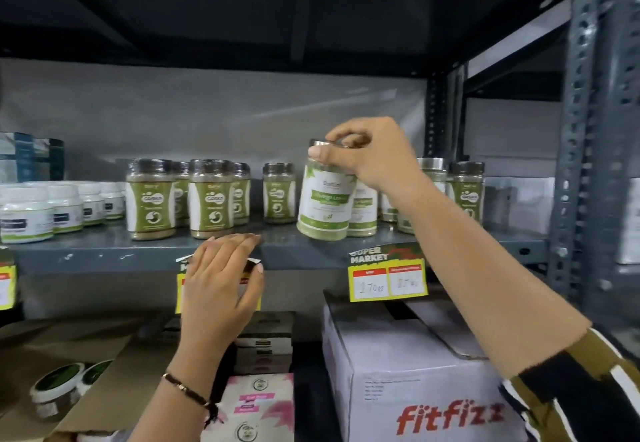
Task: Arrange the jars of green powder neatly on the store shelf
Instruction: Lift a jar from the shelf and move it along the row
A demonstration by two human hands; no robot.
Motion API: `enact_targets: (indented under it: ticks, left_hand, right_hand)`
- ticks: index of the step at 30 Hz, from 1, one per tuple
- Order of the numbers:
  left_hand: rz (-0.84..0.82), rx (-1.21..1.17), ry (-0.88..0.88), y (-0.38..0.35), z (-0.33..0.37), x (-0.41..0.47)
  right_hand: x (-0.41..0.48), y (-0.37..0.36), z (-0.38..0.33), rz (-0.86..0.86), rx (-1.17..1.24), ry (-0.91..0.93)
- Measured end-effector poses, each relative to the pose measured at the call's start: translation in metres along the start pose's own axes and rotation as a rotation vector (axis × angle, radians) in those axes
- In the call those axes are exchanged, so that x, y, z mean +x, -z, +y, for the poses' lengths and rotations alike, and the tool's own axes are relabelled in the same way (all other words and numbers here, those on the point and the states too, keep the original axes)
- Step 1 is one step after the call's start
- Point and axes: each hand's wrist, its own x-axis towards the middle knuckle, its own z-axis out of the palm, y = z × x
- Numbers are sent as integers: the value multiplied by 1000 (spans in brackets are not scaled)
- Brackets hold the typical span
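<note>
My right hand (369,155) grips the silver lid of a jar of green powder (323,199) with a white and green label, held tilted just above the grey shelf (104,254). More jars of the same kind (363,213) stand behind it, partly hidden by my wrist. To the left, several dark-lidded jars with green labels (150,199) stand in rows, and one (278,193) stands alone. My left hand (221,278) rests flat against the shelf's front edge, fingers together, holding nothing.
White tubs (26,214) fill the shelf's left end. A dark-lidded jar (465,188) stands at the right by the perforated upright (581,129). Yellow price tags (388,277) hang from the shelf edge. Below sit a white "fitfizz" carton (415,389), cardboard boxes and pink packets (258,407).
</note>
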Motion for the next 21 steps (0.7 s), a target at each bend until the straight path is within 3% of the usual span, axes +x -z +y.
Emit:
enact_targets:
  ticks: [4, 9, 21]
  left_hand:
    - [17, -6, 34, -4, 8, 0]
    - [27, 6, 93, -7, 13, 0]
    - [30, 29, 79, -7, 14, 2]
  right_hand:
    - [-23, 72, 23, 194, -52, -51]
    - [-34, 131, 59, 388, -361, -180]
    - [-13, 129, 133, 512, -958, -64]
